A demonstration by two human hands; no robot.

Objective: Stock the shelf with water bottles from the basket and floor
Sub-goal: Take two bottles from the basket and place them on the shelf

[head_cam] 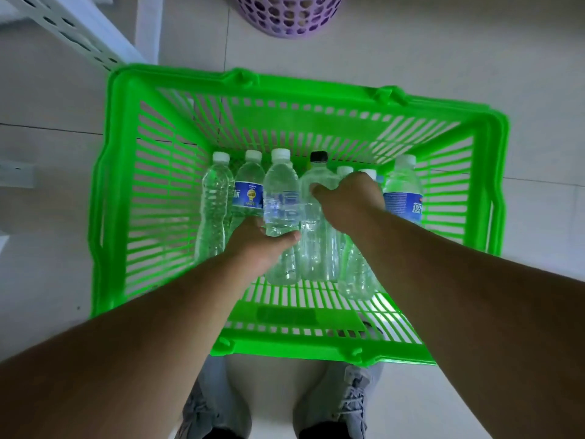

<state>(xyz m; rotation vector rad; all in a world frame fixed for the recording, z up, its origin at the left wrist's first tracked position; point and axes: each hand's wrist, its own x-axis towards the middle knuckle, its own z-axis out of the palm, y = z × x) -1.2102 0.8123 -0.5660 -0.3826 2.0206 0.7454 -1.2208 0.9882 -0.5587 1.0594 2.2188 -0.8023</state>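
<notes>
A bright green plastic basket (120,172) stands on the floor below me, with several clear water bottles lying side by side in it, necks pointing away. My left hand (258,245) wraps around the lower body of a clear white-capped bottle (280,198) in the middle of the row. My right hand (348,201) rests over the bottles to its right, with the thumb against a black-capped bottle (316,172) and the fingers closing over a white-capped bottle (356,274) underneath. Blue-labelled bottles lie at left (248,191) and far right (403,191).
A white metal shelf frame (82,36) stands at the upper left. A purple perforated bin (285,17) sits on the floor beyond the basket. My grey shoes (354,403) are on the pale tiles just in front of the basket's near rim.
</notes>
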